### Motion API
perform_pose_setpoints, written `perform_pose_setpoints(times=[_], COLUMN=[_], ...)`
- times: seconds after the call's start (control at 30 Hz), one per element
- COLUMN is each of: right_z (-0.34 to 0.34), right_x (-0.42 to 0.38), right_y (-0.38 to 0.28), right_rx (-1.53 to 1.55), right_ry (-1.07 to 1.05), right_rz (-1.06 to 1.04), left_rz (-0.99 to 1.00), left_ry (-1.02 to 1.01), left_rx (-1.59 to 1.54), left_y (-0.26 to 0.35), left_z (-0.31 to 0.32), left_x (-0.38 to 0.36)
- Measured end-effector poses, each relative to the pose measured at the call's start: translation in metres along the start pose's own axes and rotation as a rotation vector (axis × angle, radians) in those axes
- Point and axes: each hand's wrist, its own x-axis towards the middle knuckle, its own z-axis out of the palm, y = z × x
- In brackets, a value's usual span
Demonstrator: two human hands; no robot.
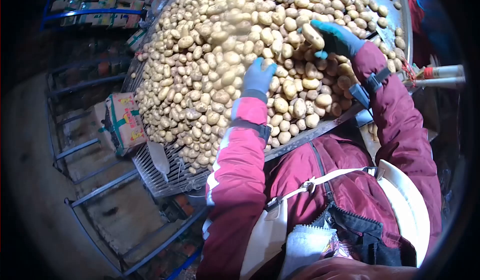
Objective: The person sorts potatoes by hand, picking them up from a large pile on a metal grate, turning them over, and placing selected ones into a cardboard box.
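Observation:
A large heap of potatoes (200, 75) covers a slatted metal sorting table (310, 134) before me. My left hand (258, 76), in a blue-grey glove, lies over the middle of the heap, its thumb and a finger spread apart. No potato shows in its grip. Further right, my right hand (340, 37), in a green and blue glove, is closed round an oblong potato (313, 36). That hand is just above other potatoes, which lie in shade beneath it. Part of its fingers is hidden behind the held potato.
A taped cardboard box (125, 122) stands left of the table, near a pale scoop-like piece (158, 157) on the slats. Metal frame rails (105, 187) run along the left floor. Stacked boxes (95, 2) are at the back left. A white pipe (442, 72) juts in at the right.

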Motion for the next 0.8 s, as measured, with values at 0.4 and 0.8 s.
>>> perform_pose_setpoints(times=[0.4,0.8], right_z=[0.061,-0.053], right_x=[-0.127,-0.338], right_y=[0.104,0.127], right_rx=[0.246,-0.139], right_ry=[-0.007,0.629], right_rz=[0.136,-0.090], left_rz=[0.588,0.656], left_ry=[-0.348,-0.173], left_rx=[-0.105,-0.082], left_y=[0.110,0.143], left_z=[0.021,0.022], left_x=[-0.101,-0.012])
